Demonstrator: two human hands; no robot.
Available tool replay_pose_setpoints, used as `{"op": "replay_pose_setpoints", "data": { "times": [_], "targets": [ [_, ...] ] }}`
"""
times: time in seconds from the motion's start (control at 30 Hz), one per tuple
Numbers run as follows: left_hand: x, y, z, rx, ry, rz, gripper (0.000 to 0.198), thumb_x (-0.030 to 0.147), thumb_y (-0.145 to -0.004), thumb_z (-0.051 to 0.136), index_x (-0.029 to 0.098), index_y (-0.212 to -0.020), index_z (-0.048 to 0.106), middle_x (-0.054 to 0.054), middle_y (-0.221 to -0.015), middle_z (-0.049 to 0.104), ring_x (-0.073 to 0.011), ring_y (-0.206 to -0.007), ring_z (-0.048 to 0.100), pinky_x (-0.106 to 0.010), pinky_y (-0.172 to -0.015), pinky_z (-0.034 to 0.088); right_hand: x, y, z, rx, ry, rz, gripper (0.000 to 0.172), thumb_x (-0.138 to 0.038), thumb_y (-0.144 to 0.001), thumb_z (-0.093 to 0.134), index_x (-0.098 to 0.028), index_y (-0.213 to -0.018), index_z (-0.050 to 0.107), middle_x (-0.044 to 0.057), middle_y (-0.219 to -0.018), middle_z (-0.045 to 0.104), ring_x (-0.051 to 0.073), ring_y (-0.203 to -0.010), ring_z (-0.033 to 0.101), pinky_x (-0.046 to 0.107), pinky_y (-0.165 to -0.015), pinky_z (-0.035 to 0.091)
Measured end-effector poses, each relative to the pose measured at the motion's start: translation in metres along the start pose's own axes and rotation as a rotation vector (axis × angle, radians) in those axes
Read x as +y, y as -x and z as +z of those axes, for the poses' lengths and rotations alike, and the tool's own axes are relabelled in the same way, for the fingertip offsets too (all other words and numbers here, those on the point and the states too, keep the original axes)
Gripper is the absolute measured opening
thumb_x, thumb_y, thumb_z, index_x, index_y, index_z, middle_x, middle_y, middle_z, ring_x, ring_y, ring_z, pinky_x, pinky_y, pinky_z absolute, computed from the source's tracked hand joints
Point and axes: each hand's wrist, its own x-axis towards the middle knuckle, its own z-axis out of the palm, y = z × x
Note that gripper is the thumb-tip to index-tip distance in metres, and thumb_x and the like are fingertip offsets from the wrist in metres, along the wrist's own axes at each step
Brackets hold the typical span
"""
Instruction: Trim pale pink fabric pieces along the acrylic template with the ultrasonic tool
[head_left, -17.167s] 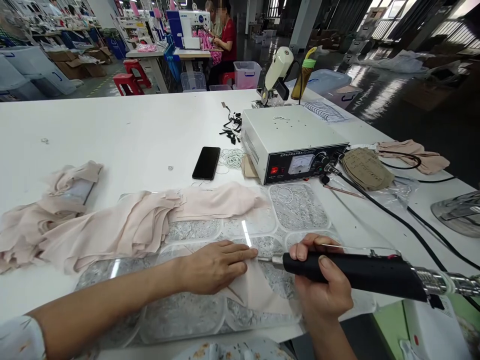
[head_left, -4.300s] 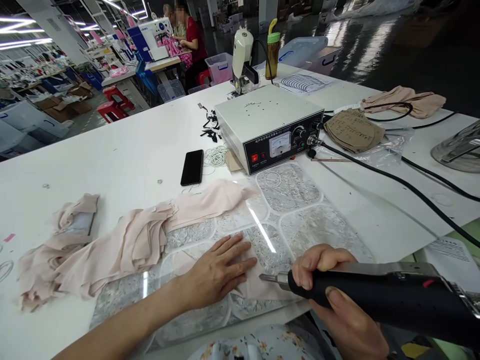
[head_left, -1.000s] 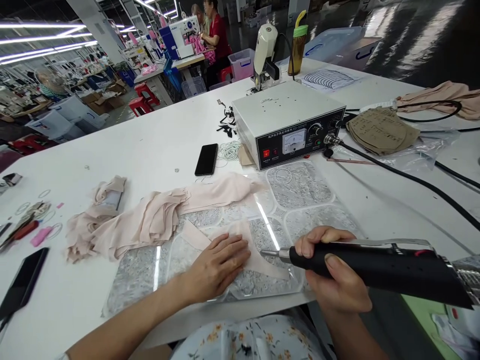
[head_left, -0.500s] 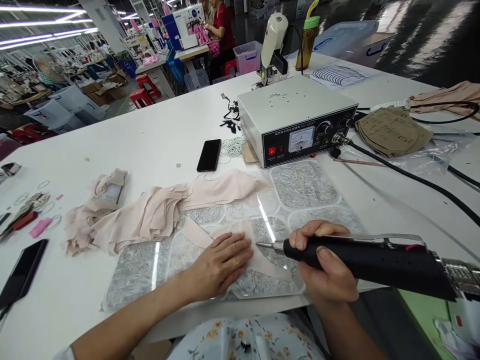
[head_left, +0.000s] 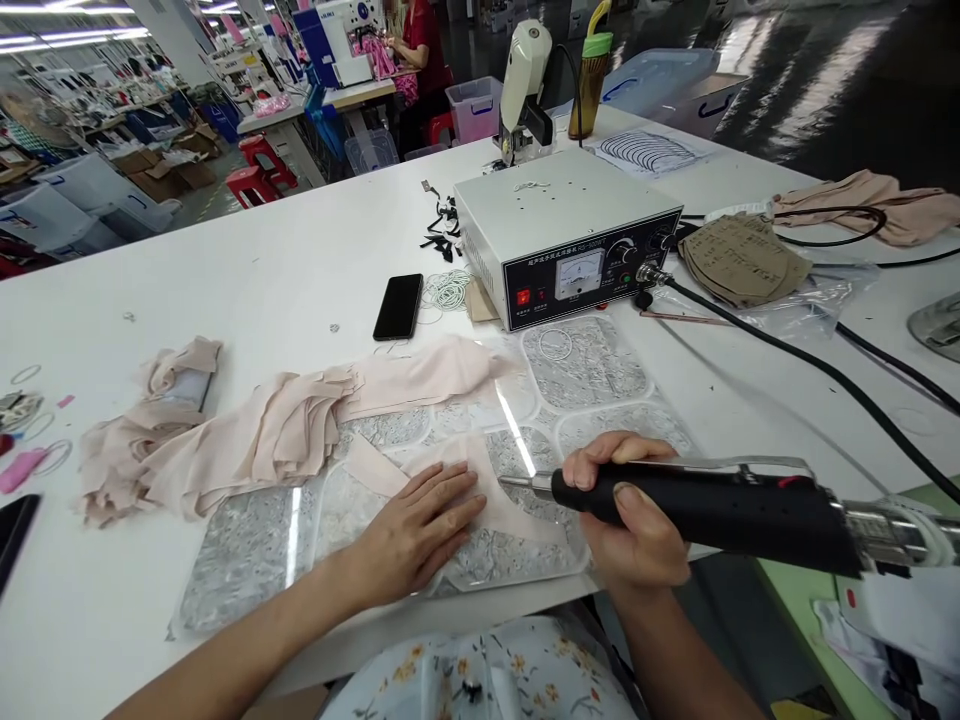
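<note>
A pale pink cut fabric piece [head_left: 517, 515] lies on a clear, grey-patterned mat [head_left: 247, 550]. My left hand [head_left: 421, 525] rests flat over it with its fingers stretched out, pressing it down. My right hand [head_left: 634, 510] is wrapped around the black ultrasonic welder handpiece [head_left: 712, 510], thumb on top. The handpiece's narrow metal tip [head_left: 517, 482] points left at the fabric's right edge, close to my left fingertips; I cannot tell whether it touches. Beyond my left hand spreads a stack of pink fabric pieces [head_left: 300, 420].
The welder's control box [head_left: 566, 215] stands at the back, its black cable [head_left: 810, 365] running right. Near it are a phone [head_left: 398, 307], elastic cord [head_left: 448, 290], brown paper patterns [head_left: 745, 260] and a bottle [head_left: 590, 90]. A person in red [head_left: 426, 50] sits at a sewing machine.
The whole view has shifted a little to the right. Both hands, the handpiece and the fabric keep nearly the same places relative to one another.
</note>
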Motion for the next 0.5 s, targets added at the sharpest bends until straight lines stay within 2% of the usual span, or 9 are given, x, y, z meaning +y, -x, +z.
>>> {"op": "replay_pose_setpoints", "data": {
  "times": [0.23, 0.4, 0.5],
  "targets": [
    [0.006, 0.008, 0.002, -0.007, 0.0, -0.015, 0.033, 0.018, -0.101, 0.042, 0.013, -0.132, 0.049, -0.015, -0.132, 0.055, -0.0259, -0.132, 0.045, -0.048, -0.109, 0.042, -0.024, 0.012, -0.023, 0.079, 0.001, 0.04, 0.011, -0.022, -0.07, 0.059, -0.02, -0.081, 0.059, 0.0, -0.075, 0.051, 0.011, -0.055, 0.05, 0.029, -0.051, 0.045],
    [-0.008, 0.013, -0.002, -0.03, 0.026, 0.009, 0.034, 0.015, -0.1, 0.043, 0.015, -0.133, 0.049, -0.014, -0.132, 0.055, -0.0258, -0.132, 0.046, -0.048, -0.109, 0.043, -0.034, 0.025, -0.025, 0.02, 0.017, 0.1, 0.01, -0.025, -0.075, 0.062, -0.02, -0.082, 0.058, 0.0, -0.076, 0.051, 0.011, -0.056, 0.051, 0.03, -0.052, 0.047],
    [-0.009, 0.015, -0.006, -0.023, 0.034, 0.005, 0.034, 0.016, -0.1, 0.043, 0.017, -0.134, 0.048, -0.013, -0.131, 0.056, -0.0254, -0.132, 0.046, -0.048, -0.108, 0.043, -0.034, 0.026, -0.027, 0.003, 0.015, 0.106, 0.01, -0.025, -0.076, 0.061, -0.02, -0.085, 0.059, 0.0, -0.077, 0.051, 0.011, -0.056, 0.052, 0.031, -0.053, 0.049]
  ]
}}
